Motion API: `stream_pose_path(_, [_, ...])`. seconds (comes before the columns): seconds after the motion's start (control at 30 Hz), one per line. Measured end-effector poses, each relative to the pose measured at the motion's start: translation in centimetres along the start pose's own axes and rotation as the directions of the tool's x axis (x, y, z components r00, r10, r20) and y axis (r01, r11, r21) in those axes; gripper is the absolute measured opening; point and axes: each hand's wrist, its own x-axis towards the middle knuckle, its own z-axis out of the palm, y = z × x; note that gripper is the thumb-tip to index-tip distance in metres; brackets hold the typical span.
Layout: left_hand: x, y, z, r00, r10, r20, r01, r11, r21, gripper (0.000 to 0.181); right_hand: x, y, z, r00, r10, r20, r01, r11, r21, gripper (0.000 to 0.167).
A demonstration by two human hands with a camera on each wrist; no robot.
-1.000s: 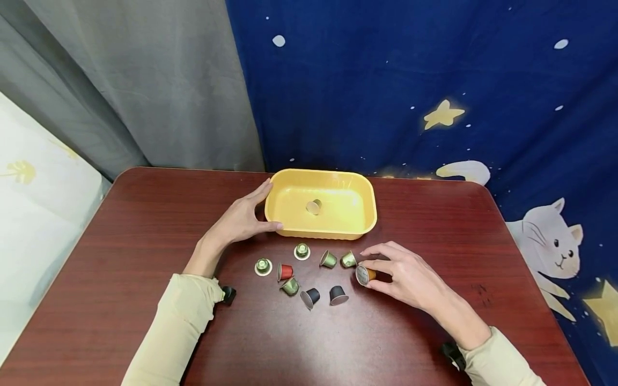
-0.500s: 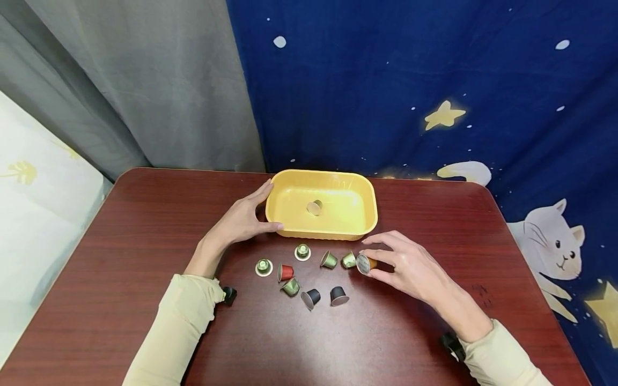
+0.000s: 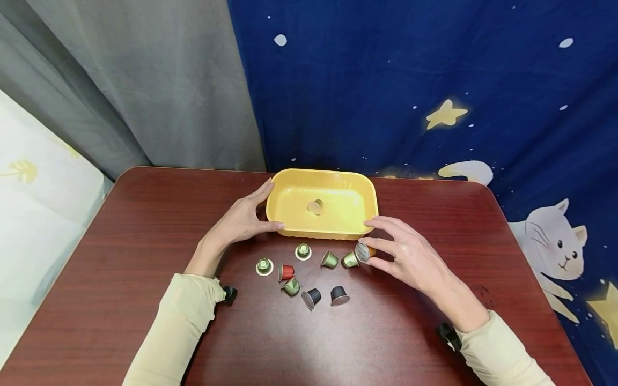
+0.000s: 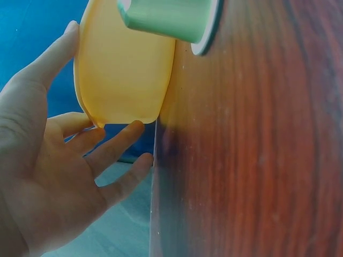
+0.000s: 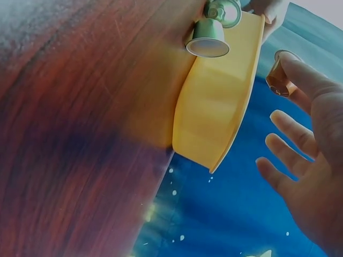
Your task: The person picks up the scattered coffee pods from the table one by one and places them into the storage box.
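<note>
My left hand [image 3: 241, 219] holds the left end of the yellow tray [image 3: 322, 234], thumb at the front rim and fingers along the side; the left wrist view shows this hand [image 4: 69, 166] spread against the tray's end [image 4: 126, 80]. My right hand [image 3: 410, 254] pinches an orange capsule [image 3: 365, 252] between thumb and index finger near the tray's front right corner. In the right wrist view the capsule [image 5: 280, 77] is off the table, the hand's [image 5: 321, 144] other fingers apart. Inside the tray lies one pale capsule [image 3: 315, 207].
In front of the tray lie green capsules [image 3: 330, 260], [image 3: 350, 260], [image 3: 291, 287], a red capsule [image 3: 286, 272] and dark capsules [image 3: 311, 298]. Two green ones [image 3: 303, 251] stand rim down. Curtains [image 3: 338, 80] hang behind the brown table [image 3: 145, 230].
My right hand has lifted the orange capsule and moved it away from me, towards the tray's front right corner. My left hand has kept its hold on the tray.
</note>
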Motion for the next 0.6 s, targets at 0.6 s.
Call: stream_pose_path(0.6, [0.0,0.1,0.0,1.000,0.003,-0.002,-0.003,1.000,0.010,0.111,1.4,0.9,0.1,1.000,-0.009,0.012,0.009,0.999,-0.035,0.040])
